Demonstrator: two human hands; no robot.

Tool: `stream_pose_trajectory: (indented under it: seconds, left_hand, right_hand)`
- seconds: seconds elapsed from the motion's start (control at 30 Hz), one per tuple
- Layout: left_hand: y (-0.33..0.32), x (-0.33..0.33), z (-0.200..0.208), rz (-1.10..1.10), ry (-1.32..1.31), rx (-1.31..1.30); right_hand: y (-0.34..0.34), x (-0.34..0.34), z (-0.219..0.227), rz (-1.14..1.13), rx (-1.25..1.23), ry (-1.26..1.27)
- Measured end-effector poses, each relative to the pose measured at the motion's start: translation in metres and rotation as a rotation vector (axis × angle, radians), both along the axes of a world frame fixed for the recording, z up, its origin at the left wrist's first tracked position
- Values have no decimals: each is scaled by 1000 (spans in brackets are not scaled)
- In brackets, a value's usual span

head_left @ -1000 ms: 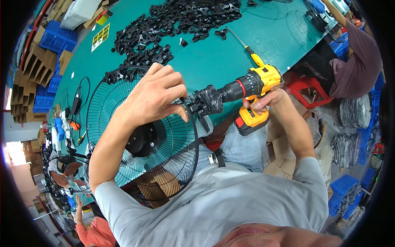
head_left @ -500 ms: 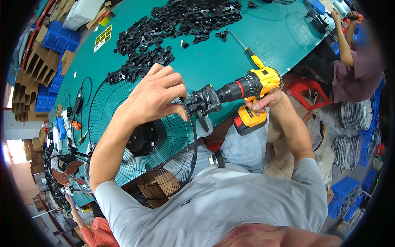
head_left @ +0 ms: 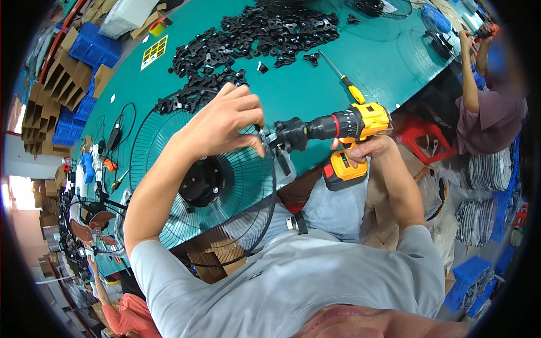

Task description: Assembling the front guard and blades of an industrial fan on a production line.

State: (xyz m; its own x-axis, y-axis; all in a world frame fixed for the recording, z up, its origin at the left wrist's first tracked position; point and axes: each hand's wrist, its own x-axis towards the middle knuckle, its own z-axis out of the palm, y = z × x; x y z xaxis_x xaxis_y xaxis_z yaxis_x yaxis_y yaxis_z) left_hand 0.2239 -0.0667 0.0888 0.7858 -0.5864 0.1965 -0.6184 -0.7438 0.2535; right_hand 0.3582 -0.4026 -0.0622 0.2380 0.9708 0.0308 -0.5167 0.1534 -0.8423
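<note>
My right hand (head_left: pixel 372 147) grips a yellow and black cordless drill (head_left: pixel 369 121) by its handle, with the nose pointing left. A black-wrapped attachment (head_left: pixel 293 134) on the nose meets the rim of a round black wire fan guard (head_left: pixel 269 211). At that rim, beside the attachment, my left hand (head_left: pixel 234 119) is closed, thumb and fingers curled together; the exact spot they pinch is partly hidden. A black round hub (head_left: pixel 200 183) with screws sits in the middle of the guard, partly behind my left forearm.
Many black three-armed parts (head_left: pixel 253 36) are heaped on the green table (head_left: pixel 298 81). A yellow-handled screwdriver (head_left: pixel 353 90) lies beyond the drill. A red stool (head_left: pixel 425 141) stands at right, near a co-worker (head_left: pixel 490 107). Cartons and blue crates (head_left: pixel 93 45) are stacked at left.
The view has shifted slightly, moving the table things right and down. My left hand has lifted a little along the guard's rim. The drill stays against the rim, in my right hand.
</note>
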Motion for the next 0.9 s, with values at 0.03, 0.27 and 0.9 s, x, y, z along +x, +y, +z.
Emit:
stream_pose_trajectory:
  seconds: [0.03,0.27,0.9]
  left_hand:
    - [1,5,0,2,1,-19]
    - [13,23,0,56,-22,-13]
    - [6,-226,108,542,-951,-1394]
  right_hand:
    - [-6,0,4,-17,3,-21]
    - [-76,-10,44,-459,-81,-248]
    - [221,-204,337,30,564,-1523]
